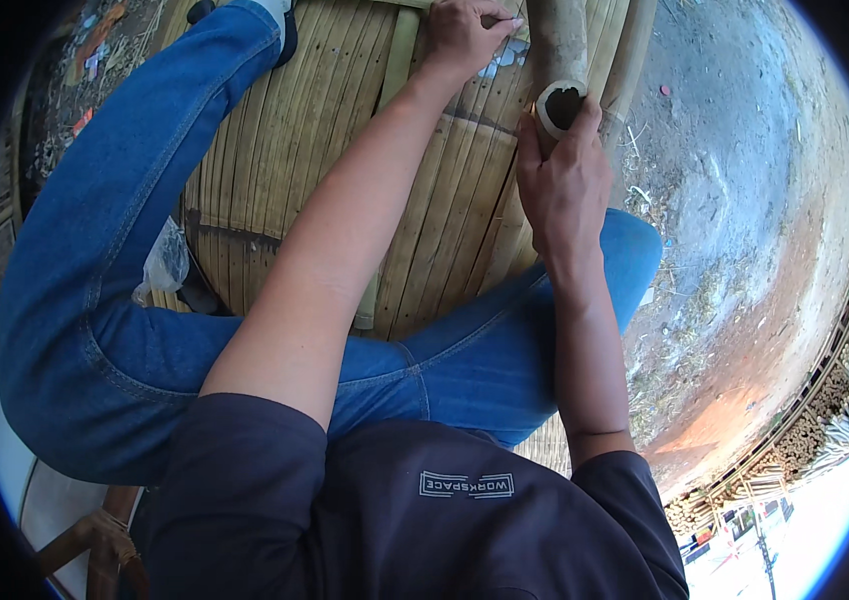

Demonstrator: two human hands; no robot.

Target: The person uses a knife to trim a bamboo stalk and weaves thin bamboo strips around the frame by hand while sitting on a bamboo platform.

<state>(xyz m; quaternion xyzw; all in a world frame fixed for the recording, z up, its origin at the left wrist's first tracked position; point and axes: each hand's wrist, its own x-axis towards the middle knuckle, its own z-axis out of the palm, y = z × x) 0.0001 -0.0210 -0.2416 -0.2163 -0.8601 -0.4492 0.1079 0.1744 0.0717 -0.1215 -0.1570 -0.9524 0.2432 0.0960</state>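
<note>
A thick bamboo pole (558, 45) reaches down from the top edge, its hollow cut end facing me with a dark, uneven opening. My right hand (567, 180) is closed around that end, thumb on the left side and fingers along the right rim. Farther off and to the left, my left hand (463, 42) is bent in a pinch, close to the pole's left side. Whatever may be between its fingertips is too small to make out. Just below those fingertips lies a small shiny, pale scrap (505, 58) on the slats.
I sit with legs apart on a bamboo slat platform (335, 150). A rounded bamboo edge (631, 60) borders it on the right, with dusty ground (725, 200) beyond. A clear plastic bag (166, 262) lies by my left leg. Stacked poles (825, 410) stand far right.
</note>
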